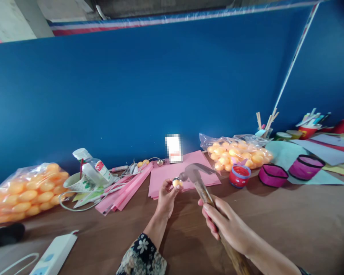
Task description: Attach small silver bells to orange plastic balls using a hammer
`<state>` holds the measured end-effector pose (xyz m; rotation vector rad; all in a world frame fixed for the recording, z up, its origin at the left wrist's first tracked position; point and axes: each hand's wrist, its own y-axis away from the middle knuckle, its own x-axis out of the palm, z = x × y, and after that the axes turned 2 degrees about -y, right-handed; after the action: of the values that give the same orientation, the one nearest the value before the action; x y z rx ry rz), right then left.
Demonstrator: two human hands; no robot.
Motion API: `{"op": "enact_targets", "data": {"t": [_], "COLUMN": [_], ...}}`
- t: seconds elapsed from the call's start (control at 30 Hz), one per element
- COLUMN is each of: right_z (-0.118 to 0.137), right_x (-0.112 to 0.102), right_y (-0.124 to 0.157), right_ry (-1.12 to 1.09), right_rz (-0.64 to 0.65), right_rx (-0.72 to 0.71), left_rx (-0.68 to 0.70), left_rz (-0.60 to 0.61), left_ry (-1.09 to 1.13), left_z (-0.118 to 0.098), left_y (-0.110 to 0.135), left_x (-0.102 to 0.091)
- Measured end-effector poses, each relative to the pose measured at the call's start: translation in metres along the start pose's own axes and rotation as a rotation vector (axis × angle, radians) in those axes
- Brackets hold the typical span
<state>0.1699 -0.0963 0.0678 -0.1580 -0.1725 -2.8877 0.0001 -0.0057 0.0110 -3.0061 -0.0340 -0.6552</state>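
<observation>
My left hand (166, 196) pinches a small orange ball (177, 184) with a shiny metallic cap on top, held up over the table. Wrapped round the wooden handle of a claw hammer (202, 187) is my right hand (222, 219). The hammer head is right beside the ball; whether they touch I cannot tell. Behind both lies a stack of pink paper sheets (160, 183).
Clear bags of orange balls stand at left (31, 194) and right (232, 152). A tilted bottle (96, 168), a cup (74, 181) and cords lie left. A red tub (239, 176) and magenta fabric rings (273, 175) sit right. A power strip (55, 254) lies front left.
</observation>
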Motion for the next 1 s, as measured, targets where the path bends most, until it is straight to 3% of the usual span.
{"op": "enact_targets", "data": {"t": [0.2,0.47,0.67,1.0], "right_z": [-0.004,0.007,0.001,0.002], "right_x": [0.001,0.001,0.001,0.001], "right_y": [-0.001,0.001,-0.003,-0.003], "right_ry": [0.023,-0.039,0.001,-0.021], "right_rz": [0.027,-0.029,-0.01,-0.021], "right_rx": [0.029,0.014,0.017,0.001], "left_rx": [-0.024,-0.051,-0.055,-0.023], "left_rz": [0.023,-0.025,0.052,0.045], "left_ry": [0.014,0.049,0.031,0.007], "left_z": [-0.001,-0.001,-0.003,0.002], "left_y": [0.001,-0.001,0.001,-0.001], "left_x": [0.001,0.002,0.002,-0.002]}}
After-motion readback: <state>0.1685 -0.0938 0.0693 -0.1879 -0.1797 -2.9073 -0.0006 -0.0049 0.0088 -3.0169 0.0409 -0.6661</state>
